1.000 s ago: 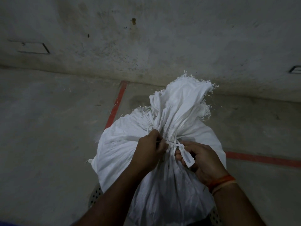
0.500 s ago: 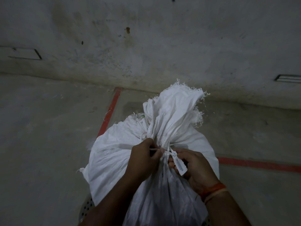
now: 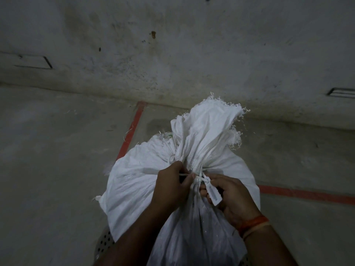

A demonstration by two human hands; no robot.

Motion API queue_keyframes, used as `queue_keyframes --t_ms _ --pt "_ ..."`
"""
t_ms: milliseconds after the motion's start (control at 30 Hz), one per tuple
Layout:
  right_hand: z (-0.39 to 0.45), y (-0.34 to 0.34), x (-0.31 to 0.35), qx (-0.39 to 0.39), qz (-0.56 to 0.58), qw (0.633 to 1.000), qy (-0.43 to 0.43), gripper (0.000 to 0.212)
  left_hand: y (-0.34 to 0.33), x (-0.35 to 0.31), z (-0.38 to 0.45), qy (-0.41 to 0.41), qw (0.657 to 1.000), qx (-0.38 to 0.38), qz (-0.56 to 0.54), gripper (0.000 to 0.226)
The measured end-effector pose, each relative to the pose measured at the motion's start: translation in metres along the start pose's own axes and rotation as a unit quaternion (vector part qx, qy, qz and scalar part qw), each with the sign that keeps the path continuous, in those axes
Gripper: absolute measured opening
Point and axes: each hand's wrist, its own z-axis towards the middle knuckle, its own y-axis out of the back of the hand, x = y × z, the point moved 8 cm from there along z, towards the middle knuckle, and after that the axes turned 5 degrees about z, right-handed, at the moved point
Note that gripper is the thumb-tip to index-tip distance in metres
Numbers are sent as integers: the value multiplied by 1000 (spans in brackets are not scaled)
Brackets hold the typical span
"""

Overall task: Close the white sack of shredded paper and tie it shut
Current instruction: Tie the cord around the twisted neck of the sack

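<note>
— Where does the white sack (image 3: 146, 189) stand, and how will it handle?

— It stands upright on the floor (image 3: 48, 169) near the wall (image 3: 172, 54), beside the red floor line (image 3: 132, 129). Its woven cloth looks soft and slack; shredded paper should make it light but bulky. The frayed mouth (image 3: 211, 120) is already bunched into a neck.

— Where do you take hold?

— At that neck, where the white tie (image 3: 199, 178) circles it. Your left hand (image 3: 172, 187) is pinched on the tie's tail; your right hand (image 3: 228, 196) is clamped around its flat tag (image 3: 213, 192). The strap is probably slippery, so pull straight.
</note>
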Motion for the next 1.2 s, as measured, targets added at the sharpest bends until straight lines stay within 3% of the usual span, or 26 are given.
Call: queue_keyframes --t_ms 667,800,967,1200 --pt "2 4 -2 -17 -1 1000 1 22 2 -4 1 -37 999 1 -2 20" --pt "3 5 -1 -20 -16 1000 13 20 2 -7 -1 -43 999 -8 -9 28" --pt "1 0 4 3 -24 998 51 13 1 -11 -4 -53 998 -26 -15 23" --pt "-1 -6 2 9 11 998 54 20 3 -3 -1 -26 997 -8 -69 26"
